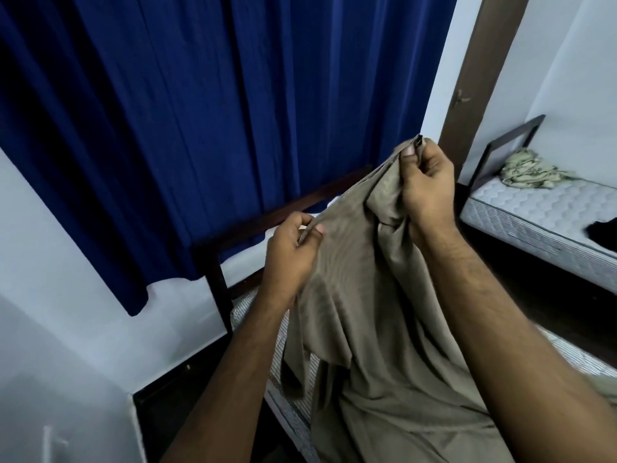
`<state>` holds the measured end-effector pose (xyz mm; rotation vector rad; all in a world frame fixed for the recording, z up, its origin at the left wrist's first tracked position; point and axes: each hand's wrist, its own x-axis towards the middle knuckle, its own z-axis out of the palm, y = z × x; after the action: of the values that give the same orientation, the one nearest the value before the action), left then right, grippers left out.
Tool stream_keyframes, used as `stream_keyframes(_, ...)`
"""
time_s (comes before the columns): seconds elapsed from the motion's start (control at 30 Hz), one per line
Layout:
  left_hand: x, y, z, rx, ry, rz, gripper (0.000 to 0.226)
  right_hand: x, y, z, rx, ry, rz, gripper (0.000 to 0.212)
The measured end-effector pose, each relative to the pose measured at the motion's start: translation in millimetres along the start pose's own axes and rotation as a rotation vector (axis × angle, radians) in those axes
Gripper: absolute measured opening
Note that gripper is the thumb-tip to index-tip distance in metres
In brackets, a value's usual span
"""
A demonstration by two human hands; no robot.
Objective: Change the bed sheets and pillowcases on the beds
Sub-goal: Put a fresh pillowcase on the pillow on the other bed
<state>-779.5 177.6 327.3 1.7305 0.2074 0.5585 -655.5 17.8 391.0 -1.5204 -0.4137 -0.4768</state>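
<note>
Here one taupe sheet (360, 322) hangs lifted above the near bed's mattress (293, 406), its lower folds pooling on the mattress and running off the bottom edge of the view. Two hands hold it: the right hand (425, 188) pinches a bunched edge at the top between thumb and curled fingers, and the left hand (293, 252), lower and to the side, pinches the cloth along the same edge, so both are clamped on the fabric. Two beds show. The near one is mostly covered by the sheet, with only a strip of quilted mattress and its dark headboard frame (253, 225) visible. The far bed's mattress (541, 212) lies bare at the right, cut off by the frame edge; on it sit one crumpled pale-green cloth (527, 170) and one black item (604, 233) too cropped to identify. One blue curtain (200, 111) hangs behind the near headboard, its top out of view.
</note>
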Motion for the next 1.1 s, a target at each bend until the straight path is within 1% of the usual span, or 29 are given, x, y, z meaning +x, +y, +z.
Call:
stream_keyframes(0.07,-3.9,9.5,0.8,-0.262,-0.149,-0.151,0.021,-2.6,-0.5,1.6,-0.03,-0.024,-0.009,0.029)
stream_keyframes(0.1,-6.2,15.7,2.8,-0.37,-0.21,-0.192,0.024,-4.0,-0.6,2.9,-0.042,-0.041,-0.006,0.029)
stream_keyframes(0.13,-7.3,20.6,6.1,-0.425,-0.254,-0.205,0.026,-6.0,-0.5,4.7,-0.06,-0.066,-0.004,0.029)
stream_keyframes(0.2,-7.1,27.7,14.5,-0.452,-0.306,-0.173,0.024,-10.5,1.4,8.9,-0.113,-0.134,-0.001,0.029)
stream_keyframes(0.3,-4.0,29.4,25.7,-0.354,-0.29,-0.091,0.018,-19.6,7.0,15.2,-0.119,-0.252,0.006,0.026)
stream_keyframes(0.4,-3.5,27.2,30.9,-0.191,-0.228,0.011,0.016,-27.9,12.0,17.2,-0.083,-0.374,0.042,0.031)
stream_keyframes(0.5,-1.2,18.2,30.3,-0.09,-0.167,0.096,0.011,-37.0,12.1,13.0,0.003,-0.488,0.099,0.034)
stream_keyframes(0.57,-0.4,14.1,30.6,-0.054,-0.162,0.127,0.01,-41.7,10.2,8.1,0.098,-0.548,0.139,0.031)
stream_keyframes(0.6,-0.6,13.6,31.2,-0.043,-0.164,0.144,0.009,-43.5,9.5,5.2,0.167,-0.587,0.18,0.03)
stream_keyframes(0.63,-1.8,14.6,31.4,-0.038,-0.175,0.164,0.007,-44.7,9.7,2.7,0.245,-0.629,0.229,0.034)
stream_keyframes(0.7,-3.8,18.1,30.2,-0.063,-0.221,0.208,0.008,-44.0,13.3,-2.7,0.357,-0.705,0.311,0.051)
stream_keyframes(0.73,-4.1,19.3,29.1,-0.088,-0.252,0.222,0.008,-43.2,15.7,-5.4,0.391,-0.726,0.337,0.054)
stream_keyframes(0.8,-5.3,22.5,25.5,-0.174,-0.298,0.234,0.015,-41.1,19.0,-10.4,0.43,-0.738,0.374,0.053)
stream_keyframes(0.9,-7.0,25.3,22.2,-0.295,-0.322,0.238,0.026,-38.4,22.3,-16.3,0.42,-0.76,0.353,0.044)
stream_keyframes(0.97,-9.3,24.2,23.6,-0.301,-0.304,0.244,0.019,-37.4,24.6,-18.2,0.374,-0.762,0.327,0.043)
stream_keyframes(1.03,-8.4,18.1,25.4,-0.226,-0.229,0.283,0.006,-36.1,25.7,-19.6,0.292,-0.755,0.311,0.048)
stream_keyframes(1.07,-6.7,14.3,25.7,-0.156,-0.167,0.311,0.007,-35.3,25.4,-19.9,0.243,-0.763,0.298,0.048)
stream_keyframes(1.1,-4.8,10.3,25.5,-0.082,-0.103,0.336,0.009,-34.7,24.3,-20.1,0.182,-0.77,0.266,0.045)
